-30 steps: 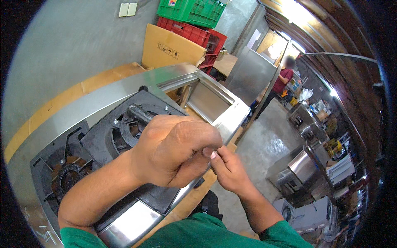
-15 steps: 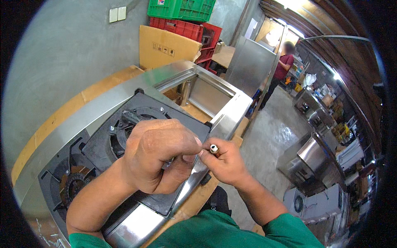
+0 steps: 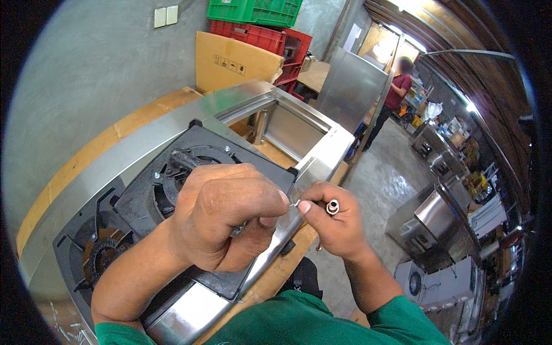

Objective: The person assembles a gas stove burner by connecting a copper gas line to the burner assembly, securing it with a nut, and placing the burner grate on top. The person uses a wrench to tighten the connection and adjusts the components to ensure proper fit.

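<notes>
Wire hook (image 3: 295, 202), thin and pale, is pinched between the two hands just above the steel rim of the stove body (image 3: 322, 158); its long axis appears to run roughly level from one hand to the other, though it is too fine for its full shape to be made out. The left hand (image 3: 227, 221) is curled narrow, thumb and forefinger closed toward the wire's left end, with the rest of the fist covering the near part of the black burner plate (image 3: 190, 172). The right hand (image 3: 333, 221) is closed as well: its thumb tip meets the wire's right end, and a small metal cylinder (image 3: 332, 207) is gripped upright between its fingers, just right of the wire. Both hands lie about equally near the wire.

Left of the stove body's rim, the burner plate slopes away toward a second burner ring (image 3: 100, 256). Beyond the rim an open steel-lined well (image 3: 293, 132) is seen. Right of the stove body the edge drops off to open concrete floor (image 3: 379, 184), where free room is given. Farther back, a cardboard sheet (image 3: 230, 60) and red and green crates (image 3: 259, 23) are stacked, and a person in a red top (image 3: 397, 92) stands well apart.
</notes>
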Motion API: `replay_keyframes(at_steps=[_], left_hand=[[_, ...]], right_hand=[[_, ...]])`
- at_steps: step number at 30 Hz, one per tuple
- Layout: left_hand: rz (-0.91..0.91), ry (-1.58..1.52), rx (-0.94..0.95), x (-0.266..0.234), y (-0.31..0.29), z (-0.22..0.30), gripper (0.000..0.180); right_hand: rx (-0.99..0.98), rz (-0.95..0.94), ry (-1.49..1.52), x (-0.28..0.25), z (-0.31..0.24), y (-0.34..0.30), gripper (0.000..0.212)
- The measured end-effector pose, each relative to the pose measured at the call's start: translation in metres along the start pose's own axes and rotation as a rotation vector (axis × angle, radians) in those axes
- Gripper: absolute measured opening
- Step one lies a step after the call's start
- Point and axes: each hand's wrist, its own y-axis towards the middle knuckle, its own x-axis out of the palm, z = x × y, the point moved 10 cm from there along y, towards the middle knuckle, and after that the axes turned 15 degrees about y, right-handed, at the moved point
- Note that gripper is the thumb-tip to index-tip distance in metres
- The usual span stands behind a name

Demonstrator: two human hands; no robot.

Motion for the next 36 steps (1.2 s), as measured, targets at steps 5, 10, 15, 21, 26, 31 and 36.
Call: replay_keyframes(at_steps=[5,10,15,21,26,31,36], left_hand=[[-0.049,0.000,0.035,0.001,0.004,0.003,0.014],[-0.025,-0.032,0.036,0.001,0.002,0.004,0.020],[-0.109,-0.015,0.048,0.003,0.005,0.007,0.023],[-0.044,0.015,0.041,0.000,0.001,0.003,0.019],[-0.051,0.011,0.061,0.001,0.002,0.007,0.021],[-0.082,0.021,0.086,0.002,0.004,0.007,0.027],[-0.093,0.046,0.092,0.003,0.008,0.011,0.026]], right_hand=[[0.181,0.101,-0.088,-0.032,0.013,-0.009,0.015],[0.049,-0.096,-0.808,-0.022,0.034,-0.011,0.040],[0.320,-0.165,-0.377,-0.003,0.038,-0.016,0.043],[0.368,-0.136,-0.163,0.025,0.051,-0.013,0.031],[0.234,-0.112,-0.075,0.030,0.064,-0.012,0.027],[0.135,-0.129,-0.105,0.032,0.044,-0.009,0.019],[-0.079,-0.211,-0.415,0.043,0.009,-0.008,0.014]])
